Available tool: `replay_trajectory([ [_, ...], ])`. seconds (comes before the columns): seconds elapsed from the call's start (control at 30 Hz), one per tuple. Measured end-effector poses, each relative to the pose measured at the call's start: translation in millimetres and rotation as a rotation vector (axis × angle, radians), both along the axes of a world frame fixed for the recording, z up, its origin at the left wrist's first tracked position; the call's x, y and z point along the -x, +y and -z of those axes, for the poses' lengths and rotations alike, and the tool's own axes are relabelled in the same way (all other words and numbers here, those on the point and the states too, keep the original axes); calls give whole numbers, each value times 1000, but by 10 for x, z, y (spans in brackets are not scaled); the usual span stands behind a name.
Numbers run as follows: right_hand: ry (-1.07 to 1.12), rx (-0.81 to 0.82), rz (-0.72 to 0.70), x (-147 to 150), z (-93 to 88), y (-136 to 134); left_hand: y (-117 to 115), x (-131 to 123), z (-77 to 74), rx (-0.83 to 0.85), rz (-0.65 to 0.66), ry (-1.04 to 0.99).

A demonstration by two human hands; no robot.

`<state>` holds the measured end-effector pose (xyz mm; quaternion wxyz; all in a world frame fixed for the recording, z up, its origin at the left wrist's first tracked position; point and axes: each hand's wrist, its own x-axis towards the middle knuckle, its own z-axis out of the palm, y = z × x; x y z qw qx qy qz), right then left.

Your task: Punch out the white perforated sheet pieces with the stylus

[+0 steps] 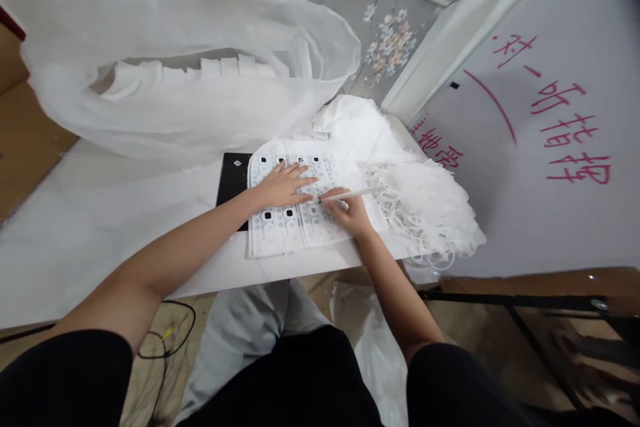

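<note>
Pen (350, 194): white, slim; long axis nearly crosswise, tip leftward, over the sheet; pinched in the right hand (351, 212). Sheet (275, 240): white, rows of black squares, on the table (240, 270). Left hand (285, 185): fingers spread, flat on the sheet.

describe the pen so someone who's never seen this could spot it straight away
On the white table, find the printed sheet. Over it, the right hand grips the pen. It is one slim, straight, pale stick, unlike the loose, looping white straps heaped to its right.
</note>
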<state>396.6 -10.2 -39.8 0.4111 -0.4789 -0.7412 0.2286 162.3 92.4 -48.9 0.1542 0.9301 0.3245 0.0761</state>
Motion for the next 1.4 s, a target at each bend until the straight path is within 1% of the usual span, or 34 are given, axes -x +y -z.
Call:
replay_trajectory([
  [0.07, -3, 22, -39, 32, 34, -92, 4, 2, 11, -8, -1, 2],
  [0.13, 0, 40, -49, 40, 64, -129, 9, 2, 24, -16, -2, 7],
  [0.33, 15, 104, -77, 60, 93, -114, 24, 11, 26, -24, 6, 39],
  [0.63, 41, 87, -100, 71, 102, -109, 26, 14, 28, -31, -3, 53],
  [0.8, 41, 93, -83, 62, 111, -109, 34, 12, 41, -31, -2, 48],
  [0.9, 6, 90, -94, 48, 123, -105, 34, 10, 41, -26, -5, 57],
  [1.0, -54, 51, -102, 40, 131, -108, 37, 6, 37, -24, -3, 61],
  [1.1, -227, -37, -106, 72, 119, -148, 38, 5, 33, -24, 4, 62],
  [1.2, -468, -144, -53, 154, 98, -210, 29, 9, 28, -36, 12, 53],
  [1.27, -566, -187, 21, 200, 94, -231, 20, 13, 25, -40, 13, 42],
  [1.33, -576, -213, 156, 193, 99, -219, 13, 17, 22, -32, 12, 42],
  [1.4, -481, -249, 368, 110, 109, -182, 11, 19, 21, -22, 11, 56],
])
